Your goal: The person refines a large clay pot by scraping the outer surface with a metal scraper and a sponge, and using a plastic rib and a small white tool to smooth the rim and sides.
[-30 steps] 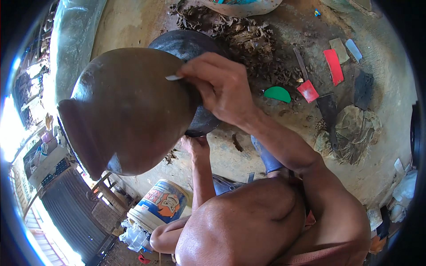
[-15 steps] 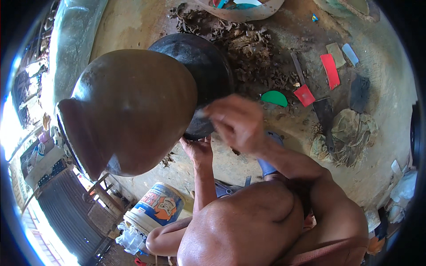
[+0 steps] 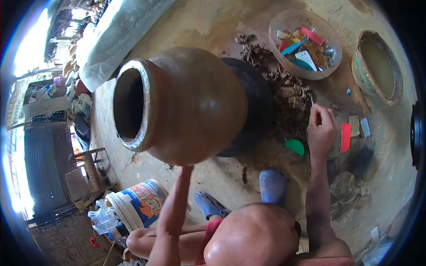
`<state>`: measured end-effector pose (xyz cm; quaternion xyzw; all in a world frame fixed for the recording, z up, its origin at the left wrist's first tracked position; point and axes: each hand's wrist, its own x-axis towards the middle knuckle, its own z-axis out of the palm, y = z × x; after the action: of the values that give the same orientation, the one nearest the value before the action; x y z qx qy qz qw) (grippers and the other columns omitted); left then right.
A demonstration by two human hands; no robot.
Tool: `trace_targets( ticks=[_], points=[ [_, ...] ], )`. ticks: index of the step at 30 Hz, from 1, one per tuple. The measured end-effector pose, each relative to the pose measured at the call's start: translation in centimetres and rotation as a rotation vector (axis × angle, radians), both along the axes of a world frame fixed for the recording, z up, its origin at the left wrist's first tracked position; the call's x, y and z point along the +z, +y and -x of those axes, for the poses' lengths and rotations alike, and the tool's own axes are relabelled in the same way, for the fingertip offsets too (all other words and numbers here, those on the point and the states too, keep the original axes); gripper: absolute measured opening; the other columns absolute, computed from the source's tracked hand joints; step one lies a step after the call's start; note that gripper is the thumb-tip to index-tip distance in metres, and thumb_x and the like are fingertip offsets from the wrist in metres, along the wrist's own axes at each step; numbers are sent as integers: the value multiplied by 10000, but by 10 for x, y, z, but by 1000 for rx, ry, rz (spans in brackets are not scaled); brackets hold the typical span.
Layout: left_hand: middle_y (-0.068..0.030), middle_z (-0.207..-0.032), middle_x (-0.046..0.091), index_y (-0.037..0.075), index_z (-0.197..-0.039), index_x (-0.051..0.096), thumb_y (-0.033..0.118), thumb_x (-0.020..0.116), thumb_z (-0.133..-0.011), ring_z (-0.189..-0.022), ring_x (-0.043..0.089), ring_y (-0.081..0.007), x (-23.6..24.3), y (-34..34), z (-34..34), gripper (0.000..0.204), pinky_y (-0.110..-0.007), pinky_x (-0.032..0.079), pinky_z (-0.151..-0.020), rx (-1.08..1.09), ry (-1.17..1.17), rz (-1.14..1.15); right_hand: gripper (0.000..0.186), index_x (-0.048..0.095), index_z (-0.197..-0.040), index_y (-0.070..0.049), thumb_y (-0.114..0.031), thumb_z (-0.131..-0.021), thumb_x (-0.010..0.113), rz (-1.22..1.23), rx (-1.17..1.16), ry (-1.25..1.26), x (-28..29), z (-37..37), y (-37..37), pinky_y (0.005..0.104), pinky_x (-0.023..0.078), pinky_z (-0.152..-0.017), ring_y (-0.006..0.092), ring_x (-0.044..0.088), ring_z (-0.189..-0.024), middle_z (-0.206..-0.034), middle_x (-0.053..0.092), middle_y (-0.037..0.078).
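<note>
A large brown clay pot [image 3: 199,102] with a pale-rimmed mouth stands on a dark round turntable [image 3: 259,106]. From below, my left hand [image 3: 187,170] reaches behind the pot's belly, and its fingers are hidden there. Well right of the turntable, over the floor, my right hand [image 3: 322,126] is closed in a pinch on a thin pale strip [image 3: 312,101]. Dark clay shavings [image 3: 288,88] lie between that hand and the turntable. Just below the shavings sits a green half-round scraper [image 3: 294,146].
A clear basin [image 3: 274,37] of scraping tools stands at the far right, near a tub of murky water [image 3: 380,62]. Red [image 3: 345,137] and bluish flat pieces [image 3: 365,127] lie right of my hand. A bucket [image 3: 142,204] stands at lower left.
My right hand has moved away from the pot's lower part to the right. The left hand has slipped farther behind the pot. The view has shifted, showing the pot's mouth and the basin.
</note>
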<state>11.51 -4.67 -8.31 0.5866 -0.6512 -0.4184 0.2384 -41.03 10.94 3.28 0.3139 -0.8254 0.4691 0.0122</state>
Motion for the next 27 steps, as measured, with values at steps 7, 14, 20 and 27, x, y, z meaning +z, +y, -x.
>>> trace_targets(
  ticks=[7, 14, 20, 27],
  points=[
    [-81, -1340, 593, 105, -1375, 567, 480, 599, -1014, -1216, 575, -216, 46, -43, -66, 521, -435, 484, -997, -150, -42, -422, 173, 747, -1094, 16, -5, -931, 694, 9, -25, -237, -13, 58, 37, 296, 554, -727, 145, 709, -793, -908, 758, 108],
    [-70, -1220, 666, 84, -1277, 653, 507, 622, -1000, -1093, 641, -175, 73, -61, -110, 507, -358, 538, -896, -370, -199, -557, 199, 761, -1092, -21, -35, -930, 645, -386, -55, -294, -8, 99, 105, 340, 568, -701, 200, 742, -750, -849, 757, 156],
    [-74, -1022, 699, 56, -1317, 623, 431, 679, -987, -871, 669, -153, 153, -22, -27, 503, -319, 511, -687, -515, -514, -549, 257, 756, -1030, -21, 33, -822, 616, -554, 29, -224, -35, 77, 128, 444, 581, -754, 387, 738, -821, -922, 744, 229],
    [-102, -1097, 703, 67, -1455, 517, 481, 653, -999, -907, 666, -157, 240, -20, -9, 631, -319, 520, -737, -539, -652, -541, 290, 739, -1115, -67, -28, -834, 675, -412, 76, 162, -19, 20, 114, 462, 569, -833, 356, 696, -1002, -1088, 706, 176]
  ],
)
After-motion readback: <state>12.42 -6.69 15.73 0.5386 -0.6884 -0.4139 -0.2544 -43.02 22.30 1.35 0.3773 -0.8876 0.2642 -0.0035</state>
